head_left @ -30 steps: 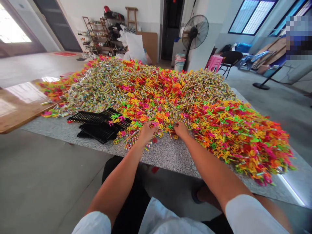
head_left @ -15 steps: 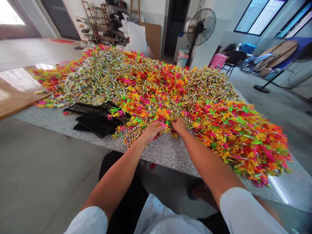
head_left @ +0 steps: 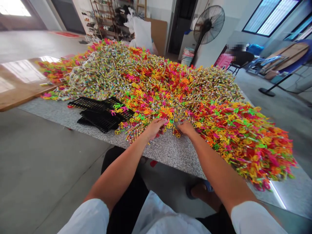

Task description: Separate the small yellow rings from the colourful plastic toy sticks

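A huge heap of small coloured plastic pieces (head_left: 170,84), some ring-shaped and some like wrapped sticks, covers most of a speckled grey table (head_left: 168,152). My left hand (head_left: 154,129) rests at the heap's near edge with its fingers curled round a few of the pieces. My right hand (head_left: 186,128) is a hand's width to the right, fingers bent down into the pieces at the heap's edge; what it grips is hidden. A loose yellow ring (head_left: 178,134) lies on the table between my hands.
Black plastic grid trays (head_left: 99,113) lie stacked on the table's left. A wooden tabletop (head_left: 21,87) adjoins at far left. Behind the heap stand a pedestal fan (head_left: 208,26), shelves (head_left: 102,16), a white sack (head_left: 142,32), a pink stool (head_left: 223,60) and chairs.
The view has shifted slightly. Both hands stay at the heap's near edge; the left hand's fingers have drawn pieces in and the right hand has come a little toward me.
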### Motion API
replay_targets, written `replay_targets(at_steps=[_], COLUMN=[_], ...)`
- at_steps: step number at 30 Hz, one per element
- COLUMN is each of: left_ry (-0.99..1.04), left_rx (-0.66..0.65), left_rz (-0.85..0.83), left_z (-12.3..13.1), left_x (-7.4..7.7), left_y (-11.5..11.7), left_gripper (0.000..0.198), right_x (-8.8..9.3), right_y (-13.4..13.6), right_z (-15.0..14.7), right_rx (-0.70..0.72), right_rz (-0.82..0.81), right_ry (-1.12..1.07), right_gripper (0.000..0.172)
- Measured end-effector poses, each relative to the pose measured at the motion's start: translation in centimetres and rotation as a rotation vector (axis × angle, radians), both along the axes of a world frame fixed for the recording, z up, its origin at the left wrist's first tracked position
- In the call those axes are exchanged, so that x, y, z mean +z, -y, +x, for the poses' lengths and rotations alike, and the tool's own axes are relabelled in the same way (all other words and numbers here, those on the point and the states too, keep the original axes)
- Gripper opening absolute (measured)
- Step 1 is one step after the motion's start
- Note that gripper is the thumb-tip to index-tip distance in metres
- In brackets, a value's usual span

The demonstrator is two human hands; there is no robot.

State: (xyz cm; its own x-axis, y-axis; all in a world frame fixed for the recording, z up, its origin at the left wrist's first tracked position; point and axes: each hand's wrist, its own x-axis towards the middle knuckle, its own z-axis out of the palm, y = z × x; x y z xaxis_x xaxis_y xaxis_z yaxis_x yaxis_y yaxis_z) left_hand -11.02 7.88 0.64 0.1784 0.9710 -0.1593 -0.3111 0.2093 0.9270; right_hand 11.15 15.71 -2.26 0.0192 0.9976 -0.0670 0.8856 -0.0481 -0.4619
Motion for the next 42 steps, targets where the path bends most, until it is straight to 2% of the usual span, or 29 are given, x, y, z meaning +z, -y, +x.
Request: replay_targets(at_steps=[2, 4, 7, 9, 11, 14, 20, 29, 42], left_ry=[0.067, 0.108, 0.129, 0.131, 0.131, 0.127, 0.13, 0.112, 0.016], left_rx=[0.017, 0.037, 0.08, 0.089, 0.086, 0.103, 0.077, 0.049, 0.065], left_rz=[0.004, 0.006, -0.003, 0.001, 0.013, 0.007, 0.02, 0.036, 0.088], left_z=[0.0, 0.0, 0.2, 0.4, 0.7, 1.1, 1.4, 1.9, 2.3], left_x=[0.0, -0.1, -0.4, -0.8, -1.1, -1.5, -1.6, -1.3, -1.7], left_y=[-0.2, -0.4, -0.5, -0.5, -0.6, -0.6, -0.7, -0.1, 0.1], left_gripper=[0.03, 0.029, 0.032, 0.034, 0.036, 0.04, 0.038, 0.036, 0.032], right_x=[0.6, 1.1, 1.8, 1.9, 1.8, 1.4, 0.7, 0.3, 0.0], right_y=[1.3, 3.2, 6.7, 8.7, 10.0, 10.7, 10.5, 11.0, 11.0], right_z=[0.2, 0.0, -1.4, -2.8, -4.2, -5.5, -5.8, -6.8, -6.3], right_rx=[-0.077, -0.108, -0.047, 0.009, 0.028, -0.033, -0.12, -0.204, -0.234], right_rz=[0.048, 0.104, 0.168, 0.181, 0.198, 0.247, 0.279, 0.239, 0.3], right_ry=[-0.204, -0.572, -1.089, -1.193, -1.207, -1.205, -1.28, -1.43, -1.253], right_gripper=[0.016, 0.017, 0.024, 0.027, 0.029, 0.033, 0.037, 0.044, 0.039])
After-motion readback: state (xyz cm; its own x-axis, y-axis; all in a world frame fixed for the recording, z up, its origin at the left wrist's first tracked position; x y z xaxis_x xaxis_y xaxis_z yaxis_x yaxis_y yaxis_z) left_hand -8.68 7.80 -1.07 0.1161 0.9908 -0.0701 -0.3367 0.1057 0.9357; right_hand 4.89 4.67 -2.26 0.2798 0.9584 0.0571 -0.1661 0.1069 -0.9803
